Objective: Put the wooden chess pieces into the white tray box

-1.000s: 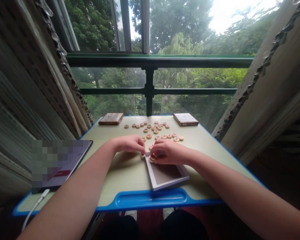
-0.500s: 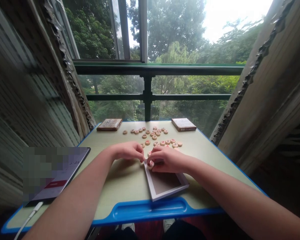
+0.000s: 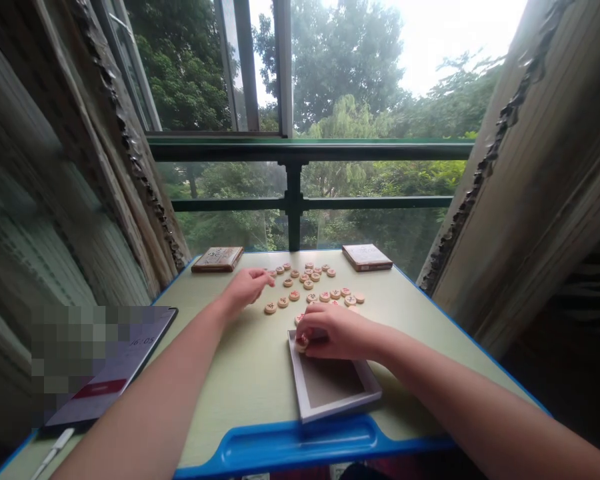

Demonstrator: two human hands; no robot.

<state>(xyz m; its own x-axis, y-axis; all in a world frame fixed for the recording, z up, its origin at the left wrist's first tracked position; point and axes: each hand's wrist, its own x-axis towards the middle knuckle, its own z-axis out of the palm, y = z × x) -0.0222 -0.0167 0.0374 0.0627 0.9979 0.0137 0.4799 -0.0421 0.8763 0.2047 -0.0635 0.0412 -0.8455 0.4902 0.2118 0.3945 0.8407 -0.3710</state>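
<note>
Over the far-left part of the spread of Chinese chess pieces (image 3: 307, 285), my left hand (image 3: 246, 291) reaches out with its fingers extended; it covers some of the pieces there. No piece shows in its fingers. My right hand (image 3: 337, 330) pinches a round wooden Chinese chess piece (image 3: 301, 345) with a red mark. It holds this piece just inside the far left corner of a shallow open box (image 3: 305, 403) with white walls and a greyish-brown floor. Another piece (image 3: 271, 308) lies between the left hand and the box.
Two flat boxes stand at the table's back, one on the left (image 3: 217, 259) and one on the right (image 3: 367, 257). A tablet (image 3: 115, 380) with a white cable (image 3: 55, 450) lies at left. A blue tray recess (image 3: 280, 447) runs along the front edge. Beyond are a window railing and curtains.
My left hand has moved away from the box corner, forward and left to the far pieces. My right hand stays at the box corner with its piece. The view has tilted slightly.
</note>
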